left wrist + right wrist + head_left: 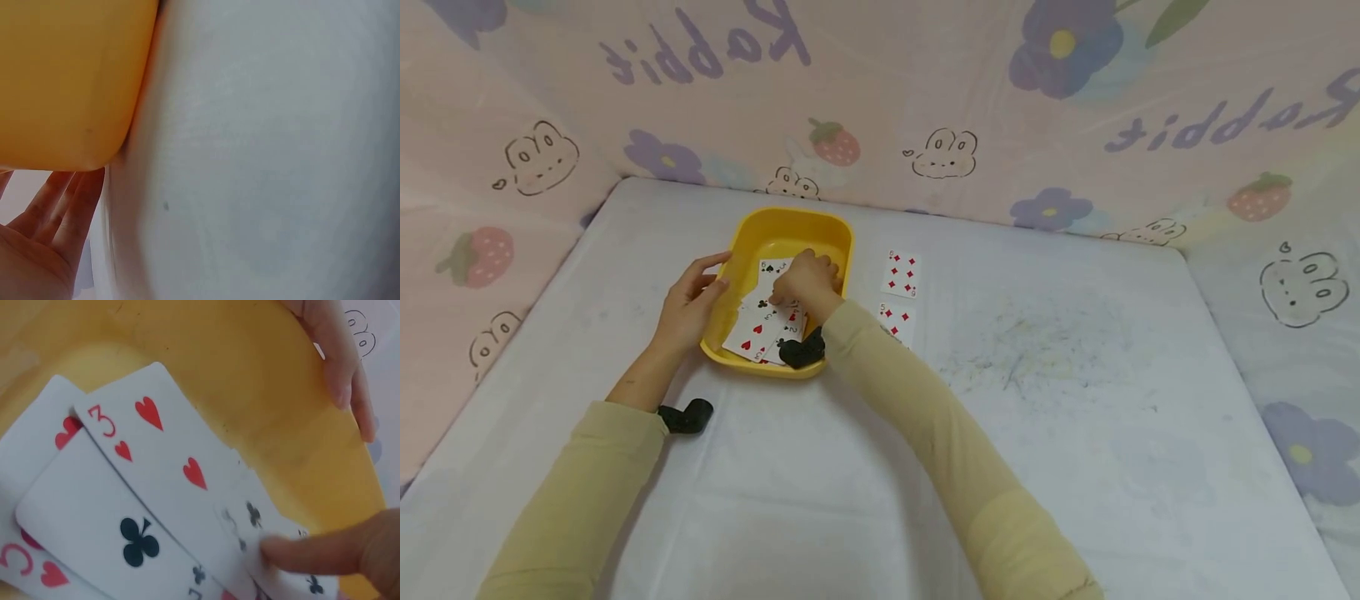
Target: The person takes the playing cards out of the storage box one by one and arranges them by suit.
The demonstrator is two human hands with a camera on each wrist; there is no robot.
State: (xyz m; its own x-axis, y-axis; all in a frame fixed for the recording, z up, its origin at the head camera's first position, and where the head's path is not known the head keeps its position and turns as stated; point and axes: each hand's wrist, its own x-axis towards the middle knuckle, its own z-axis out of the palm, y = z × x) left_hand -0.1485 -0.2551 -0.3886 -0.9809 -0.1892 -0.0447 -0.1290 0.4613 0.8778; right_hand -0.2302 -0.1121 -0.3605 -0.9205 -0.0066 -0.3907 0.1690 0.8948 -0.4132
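Observation:
A yellow plastic box [790, 212] holds several overlapping playing cards, among them the three of hearts [169, 450] and a club card [112, 506]. My right hand [811, 282] reaches inside, its fingers curled at the far end of the pile. In the right wrist view a fingertip bears on a blurred club card [255, 515]; the other fingers are out of sight there. At the box's left side my left hand [688, 308] touches the wall near the rim. The left wrist view shows its straight fingers [78, 212] against the outside.
Right of the box lie the six of diamonds [901, 273] and the five of diamonds [896, 318], partly covered by my right sleeve [917, 400]. Black wrist cameras [688, 416] sit on both wrists. Printed cloth [880, 108] walls the white table [1075, 467] on its sides.

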